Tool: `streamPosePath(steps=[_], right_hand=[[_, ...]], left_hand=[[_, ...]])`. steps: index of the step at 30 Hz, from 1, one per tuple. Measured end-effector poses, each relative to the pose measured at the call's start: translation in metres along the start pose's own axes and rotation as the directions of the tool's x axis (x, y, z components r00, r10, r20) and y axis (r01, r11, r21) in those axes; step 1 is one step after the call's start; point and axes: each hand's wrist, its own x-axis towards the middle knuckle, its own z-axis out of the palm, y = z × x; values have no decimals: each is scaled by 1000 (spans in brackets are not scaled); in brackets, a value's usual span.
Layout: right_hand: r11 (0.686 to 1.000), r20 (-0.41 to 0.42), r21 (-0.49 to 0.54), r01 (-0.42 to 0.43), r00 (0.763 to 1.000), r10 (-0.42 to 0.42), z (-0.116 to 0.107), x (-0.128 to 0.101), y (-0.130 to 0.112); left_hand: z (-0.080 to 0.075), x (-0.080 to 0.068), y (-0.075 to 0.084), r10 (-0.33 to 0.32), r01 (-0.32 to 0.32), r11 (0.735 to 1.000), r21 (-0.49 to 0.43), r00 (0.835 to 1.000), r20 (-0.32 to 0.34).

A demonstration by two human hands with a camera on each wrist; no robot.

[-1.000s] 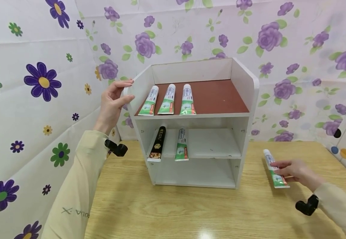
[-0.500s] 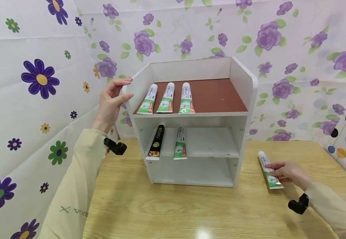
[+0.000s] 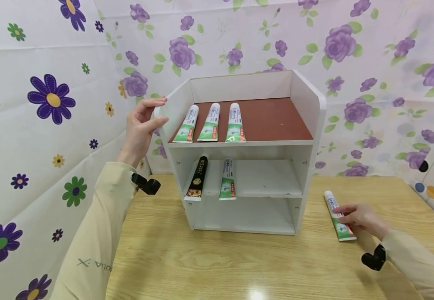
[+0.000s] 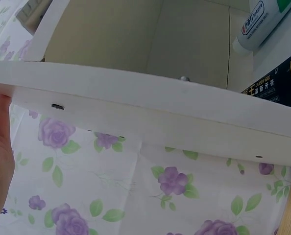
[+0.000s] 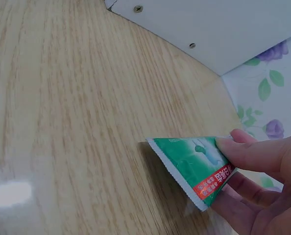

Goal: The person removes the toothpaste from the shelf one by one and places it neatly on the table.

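Here, right hand [image 3: 359, 216] pinches green toothpaste tube [image 3: 336, 216] (label unreadable), left hand [image 3: 139, 127] grips white shelf [image 3: 307, 108] edge.

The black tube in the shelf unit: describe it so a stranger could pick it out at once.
Find the white three-tier shelf unit on the wooden table. On its middle shelf two tubes lie side by side, tails toward the front edge; the black tube is the left one, beside a green and white toothpaste tube. It is the only black tube in sight, with gold lettering; every other tube is green and white.
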Motion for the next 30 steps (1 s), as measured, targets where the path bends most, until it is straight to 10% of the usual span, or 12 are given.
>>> streamPosePath(steps=[30], right_hand=[[994,4,-85,65,998,-65,-4,4,2]], left_hand=[[1,-1,2,7,-8,1000,-30,1000,-20]])
